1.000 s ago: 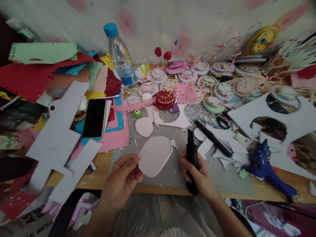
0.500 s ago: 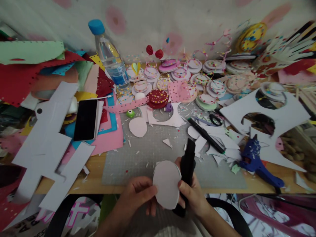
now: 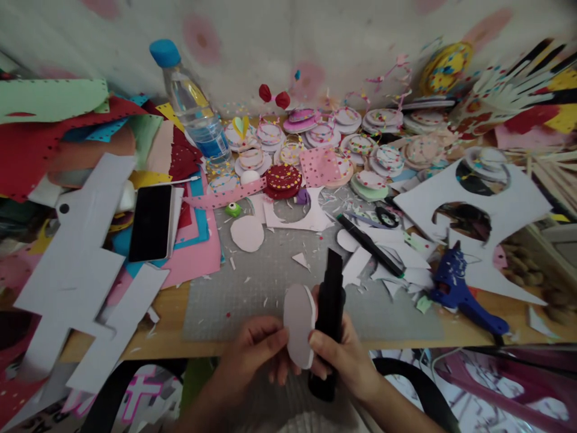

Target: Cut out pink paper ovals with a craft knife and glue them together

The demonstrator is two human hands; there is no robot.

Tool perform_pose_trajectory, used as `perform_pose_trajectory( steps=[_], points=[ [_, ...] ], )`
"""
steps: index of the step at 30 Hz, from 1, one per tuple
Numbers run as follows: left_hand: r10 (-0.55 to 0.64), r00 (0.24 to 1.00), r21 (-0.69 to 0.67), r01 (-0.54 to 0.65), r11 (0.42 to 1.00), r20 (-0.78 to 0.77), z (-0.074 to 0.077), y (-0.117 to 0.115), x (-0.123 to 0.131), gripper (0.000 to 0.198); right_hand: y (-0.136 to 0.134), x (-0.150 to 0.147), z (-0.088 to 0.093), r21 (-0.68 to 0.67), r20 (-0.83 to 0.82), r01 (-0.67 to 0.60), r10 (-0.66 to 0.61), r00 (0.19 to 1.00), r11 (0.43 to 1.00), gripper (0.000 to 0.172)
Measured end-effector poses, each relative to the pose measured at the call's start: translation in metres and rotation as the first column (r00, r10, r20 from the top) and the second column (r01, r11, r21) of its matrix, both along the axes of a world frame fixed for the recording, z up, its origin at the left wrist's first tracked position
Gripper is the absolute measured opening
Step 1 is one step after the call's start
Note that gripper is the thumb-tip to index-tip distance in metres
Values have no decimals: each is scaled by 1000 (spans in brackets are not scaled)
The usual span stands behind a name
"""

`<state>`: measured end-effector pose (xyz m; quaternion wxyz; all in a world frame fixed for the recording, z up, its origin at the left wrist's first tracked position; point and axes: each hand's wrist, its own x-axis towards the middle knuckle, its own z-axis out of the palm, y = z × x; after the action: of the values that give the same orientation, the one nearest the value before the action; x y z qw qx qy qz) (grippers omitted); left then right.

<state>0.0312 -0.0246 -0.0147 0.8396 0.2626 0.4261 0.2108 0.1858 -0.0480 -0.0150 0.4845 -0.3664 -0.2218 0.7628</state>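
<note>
A white foam-board disc [image 3: 299, 328] is held in front of me over the near table edge, turned so that its thick right edge shows. My left hand [image 3: 259, 349] pinches its left edge between thumb and fingers. On the other side, my right hand [image 3: 345, 355] grips a black utility knife [image 3: 330, 307], which stands nearly upright, and its thumb presses the disc's right edge. The knife's blade cannot be made out. Beyond my hands, a second white disc [image 3: 247, 233] lies on the grey cutting mat [image 3: 207, 313], beside a cut-out white board [image 3: 295, 218].
A blue glue gun [image 3: 464, 294], a green-ended black marker [image 3: 372, 245] and scissors [image 3: 386, 217] lie to the right among white scraps. Left are a phone [image 3: 151, 222], cut white boards [image 3: 76, 264] and a water bottle [image 3: 193, 108]. Decorated round pieces [image 3: 283, 180] line the back.
The disc has turned from nearly face-on to a narrower, slanted view, showing its edge. Both hands keep their hold. The whole view has shifted slightly.
</note>
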Motion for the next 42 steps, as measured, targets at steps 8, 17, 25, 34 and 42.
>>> perform_pose_trajectory(
  steps=[8,17,25,34,42],
  points=[
    [128,992,-3,-128,992,11,10,3,2,39,6,2,7,72,-99,114,-107,989,991,34],
    [67,972,568,76,820,-227,46,25,-15,35,17,7,10,-178,121,186,-167,979,966,41],
    [-47,999,438,36,898,15,38,24,-14,30,14,6,13,-234,2,183,-187,982,955,40],
    [-39,996,352,66,934,-84,30,35,-13,41,11,11,10,-295,115,117,-87,990,948,45],
    [-55,995,260,30,965,87,29,29,-15,42,11,12,10,-218,144,66,-35,989,974,42]
  ],
)
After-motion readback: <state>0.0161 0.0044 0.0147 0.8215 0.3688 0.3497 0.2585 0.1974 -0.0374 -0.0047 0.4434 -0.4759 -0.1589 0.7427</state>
